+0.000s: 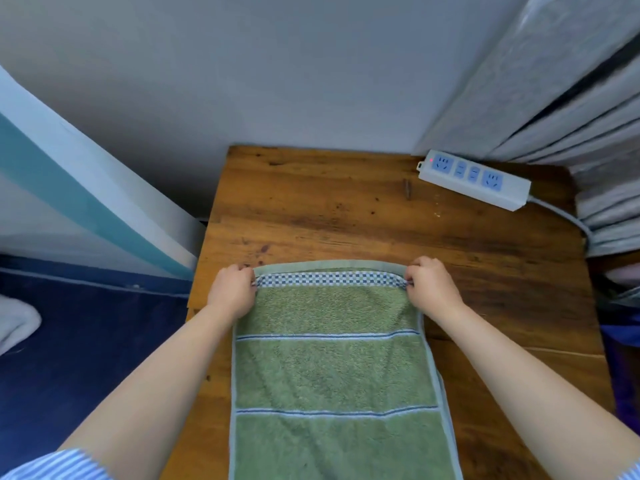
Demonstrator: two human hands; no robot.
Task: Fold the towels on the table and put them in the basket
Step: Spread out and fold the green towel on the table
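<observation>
A green towel (pixel 332 372) with blue-white stripes and a checked band near its far edge lies lengthwise on the wooden table (pixel 346 209), running down past the bottom of the view. My left hand (pixel 231 293) pinches its far left corner. My right hand (pixel 432 285) pinches its far right corner. Both corners sit a little past the table's middle, and the far hem between them is slightly raised. No basket is in view.
A white power strip (pixel 474 180) with blue sockets lies at the table's far right corner, its cable trailing off the right edge. Grey curtains (pixel 568 109) hang at the right. A dark blue surface (pixel 86 341) with a white cloth (pixel 17 323) lies left of the table.
</observation>
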